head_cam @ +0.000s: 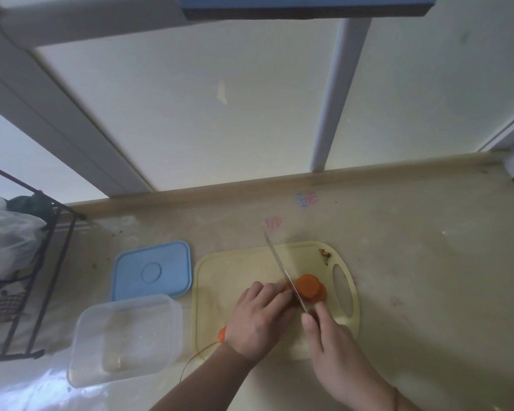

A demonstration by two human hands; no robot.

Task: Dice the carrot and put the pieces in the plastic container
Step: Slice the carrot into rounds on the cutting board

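A carrot lies on the pale yellow cutting board; only its thin tip shows left of my left hand, which covers and holds the rest. My right hand grips a knife whose blade stands across the carrot right beside my left fingertips. A few orange carrot slices lie stacked to the right of the blade. The clear plastic container stands left of the board with no carrot in it.
The container's blue lid lies flat behind it. A black wire rack with plastic bags stands at the left counter edge. Small dark scraps sit at the board's far right corner. A window is behind the counter.
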